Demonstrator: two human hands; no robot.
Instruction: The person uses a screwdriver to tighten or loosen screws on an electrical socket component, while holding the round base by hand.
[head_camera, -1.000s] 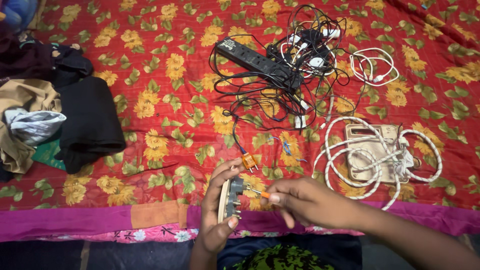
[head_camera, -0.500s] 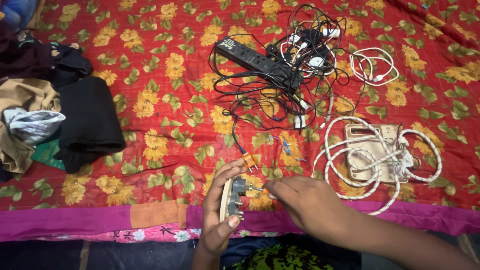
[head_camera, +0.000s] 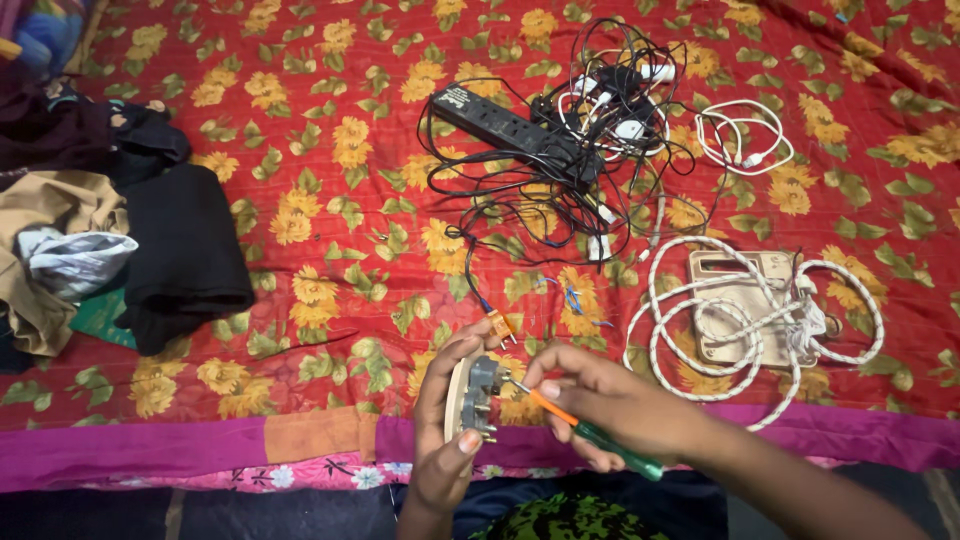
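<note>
My left hand (head_camera: 445, 425) grips a small beige electrical switch plate (head_camera: 470, 400) on edge, its back fittings facing right. In my right hand (head_camera: 610, 405) lies a screwdriver (head_camera: 585, 428) with an orange shaft and green handle, its tip set against the plate's back. Both hands hover over the near edge of a red flowered bedsheet (head_camera: 330, 150). A thin dark wire with an orange end piece (head_camera: 498, 326) lies just above my left hand.
A black power strip (head_camera: 515, 135) sits in a tangle of black wires and white plugs at the top centre. A white cable coil (head_camera: 745, 135) lies to its right. A beige board wrapped in white cord (head_camera: 745, 305) lies at right. Folded clothes (head_camera: 120, 240) are piled at left.
My right hand has shifted slightly right and turned, so the screwdriver's green handle now shows below it. The left hand keeps the plate in about the same place.
</note>
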